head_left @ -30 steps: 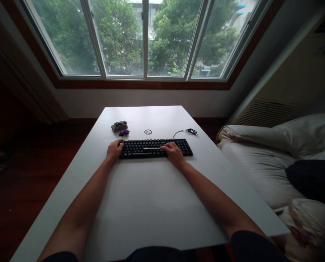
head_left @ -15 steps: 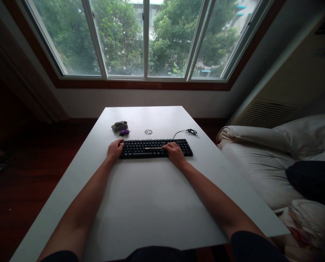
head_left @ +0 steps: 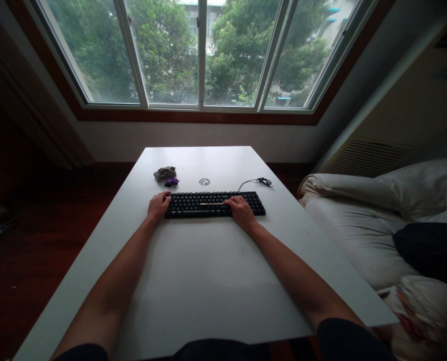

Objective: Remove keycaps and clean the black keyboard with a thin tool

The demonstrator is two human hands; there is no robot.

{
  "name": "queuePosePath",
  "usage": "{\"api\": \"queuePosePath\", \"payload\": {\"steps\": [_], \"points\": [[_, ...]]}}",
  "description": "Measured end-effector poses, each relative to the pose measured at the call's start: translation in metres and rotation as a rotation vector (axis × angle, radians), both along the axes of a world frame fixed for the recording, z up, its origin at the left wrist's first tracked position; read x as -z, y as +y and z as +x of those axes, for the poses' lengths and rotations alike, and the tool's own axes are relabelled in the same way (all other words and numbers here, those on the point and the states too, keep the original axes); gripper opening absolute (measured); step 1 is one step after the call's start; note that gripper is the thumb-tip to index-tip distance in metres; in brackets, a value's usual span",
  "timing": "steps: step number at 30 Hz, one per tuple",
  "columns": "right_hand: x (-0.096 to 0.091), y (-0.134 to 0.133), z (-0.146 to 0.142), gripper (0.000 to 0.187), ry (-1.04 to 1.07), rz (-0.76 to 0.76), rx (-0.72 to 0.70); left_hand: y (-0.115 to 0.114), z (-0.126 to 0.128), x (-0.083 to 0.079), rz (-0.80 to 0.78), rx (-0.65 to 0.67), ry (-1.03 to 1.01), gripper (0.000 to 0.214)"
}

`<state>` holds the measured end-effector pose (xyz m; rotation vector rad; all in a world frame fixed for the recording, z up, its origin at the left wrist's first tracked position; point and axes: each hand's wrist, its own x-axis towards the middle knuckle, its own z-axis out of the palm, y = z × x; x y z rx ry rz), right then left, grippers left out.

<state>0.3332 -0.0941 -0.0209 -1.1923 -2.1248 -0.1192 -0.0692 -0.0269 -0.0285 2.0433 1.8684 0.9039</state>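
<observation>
A black keyboard lies across the white table in front of me. My left hand grips its left end, with the fingers on the top edge. My right hand is over the right part of the keys, its fingers closed on a thin pale stick. The stick points left, low over the middle rows; whether its tip touches a key I cannot tell. My right fingers cover some of the keys.
On the white table, behind the keyboard, lie a crumpled grey cloth, a small purple item, a flat round object and a bundled cable. A pale sofa stands at the right, below the window level.
</observation>
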Motion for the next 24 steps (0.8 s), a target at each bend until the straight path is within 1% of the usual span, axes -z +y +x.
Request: {"api": "queuePosePath", "payload": {"steps": [17,24], "points": [[-0.0003,0.0,0.0015,0.044,0.006,-0.007,-0.012,0.0,-0.0004,0.0021,0.019,0.009,-0.015,0.042],[-0.0007,0.0001,0.0011,0.043,0.011,-0.011,-0.016,-0.0009,0.0005,0.0004,0.011,0.004,-0.001,0.042]]}}
